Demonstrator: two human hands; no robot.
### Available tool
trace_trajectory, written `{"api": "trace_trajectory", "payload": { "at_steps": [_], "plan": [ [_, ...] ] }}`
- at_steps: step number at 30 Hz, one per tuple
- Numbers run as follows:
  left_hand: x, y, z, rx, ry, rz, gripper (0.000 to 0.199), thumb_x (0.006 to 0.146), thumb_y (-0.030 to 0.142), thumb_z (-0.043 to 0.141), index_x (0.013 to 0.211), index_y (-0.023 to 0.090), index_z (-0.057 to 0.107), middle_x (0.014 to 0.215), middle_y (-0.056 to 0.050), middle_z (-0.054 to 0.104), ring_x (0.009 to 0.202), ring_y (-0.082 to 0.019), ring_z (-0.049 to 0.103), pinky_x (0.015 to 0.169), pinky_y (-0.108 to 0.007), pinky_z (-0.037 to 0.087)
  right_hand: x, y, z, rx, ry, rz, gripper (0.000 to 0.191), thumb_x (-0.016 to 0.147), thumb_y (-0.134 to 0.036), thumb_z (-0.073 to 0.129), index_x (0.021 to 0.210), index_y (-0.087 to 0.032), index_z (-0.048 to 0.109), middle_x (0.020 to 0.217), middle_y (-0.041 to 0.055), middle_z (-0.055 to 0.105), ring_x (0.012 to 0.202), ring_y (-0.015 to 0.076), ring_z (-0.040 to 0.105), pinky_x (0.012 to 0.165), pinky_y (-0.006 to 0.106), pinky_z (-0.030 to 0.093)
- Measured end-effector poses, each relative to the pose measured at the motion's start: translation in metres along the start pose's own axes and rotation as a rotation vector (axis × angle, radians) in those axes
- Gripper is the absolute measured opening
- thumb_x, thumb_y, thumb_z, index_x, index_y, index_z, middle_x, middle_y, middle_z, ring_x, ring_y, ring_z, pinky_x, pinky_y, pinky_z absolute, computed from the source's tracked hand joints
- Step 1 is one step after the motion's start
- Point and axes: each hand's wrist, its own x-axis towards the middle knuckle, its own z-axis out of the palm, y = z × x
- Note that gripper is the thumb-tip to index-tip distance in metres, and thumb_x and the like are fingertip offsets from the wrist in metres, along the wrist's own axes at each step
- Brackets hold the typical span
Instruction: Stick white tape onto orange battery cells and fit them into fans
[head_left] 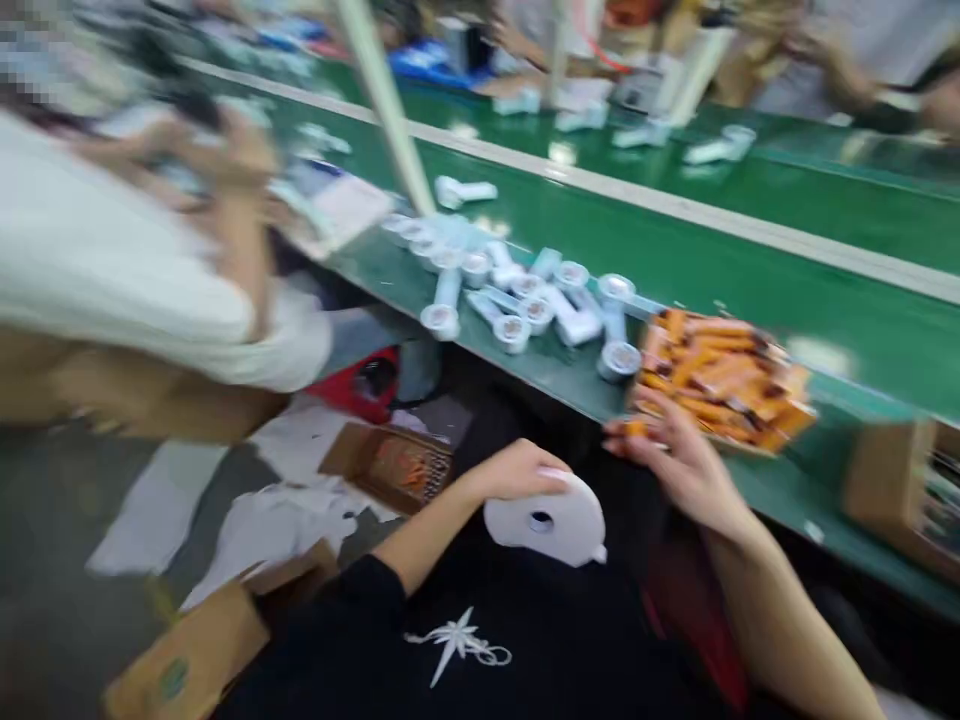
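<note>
My left hand [525, 470] is closed on the edge of a white, rounded plastic housing [574, 520] with a dark hole in its middle, held in front of my black shirt. My right hand [686, 465], by the table edge, has its fingers closed on a small orange piece [636, 428] that looks like a cylindrical battery; most of it is hidden by the fingers. Just beyond that hand, an open box [799, 425] is heaped with similar orange cylinders [712, 375]. Left of the box lie several white handheld parts with round heads [512, 332].
A green conveyor belt [637, 235] runs behind the table, carrying more white parts [720, 147]. A co-worker's white sleeve [150, 260] is at left. Cardboard boxes [187, 650] and white sheets [161, 505] lie below. Another carton [885, 480] stands at right.
</note>
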Motion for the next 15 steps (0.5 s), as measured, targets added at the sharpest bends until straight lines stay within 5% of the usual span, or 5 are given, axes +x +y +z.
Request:
{"api": "trace_trajectory", "payload": {
  "at_steps": [6,15],
  "plan": [
    [0.023,0.009,-0.003,0.035,-0.133,-0.011,0.039,0.094,0.045,0.068,0.122,0.021,0.081,0.113,-0.003,0.082,0.101,-0.024,0.076,0.088,-0.026,0.051,-0.030,0.014,-0.001,-0.241,-0.094,0.174,0.043,0.102,-0.040,0.065,0.140,-0.022,0.068,0.135,0.0085,0.074,0.124,0.0251,0.071,0.110,0.040,0.056],
    [0.041,0.023,0.001,0.140,-0.213,0.023,0.033,0.095,0.042,0.068,0.117,0.022,0.082,0.103,-0.002,0.083,0.091,-0.021,0.074,0.078,-0.024,0.048,-0.053,0.026,-0.006,-0.519,-0.250,0.125,0.042,0.106,-0.028,0.057,0.147,-0.021,0.065,0.131,0.0087,0.076,0.109,0.0241,0.077,0.098,0.033,0.057]
  ]
}}
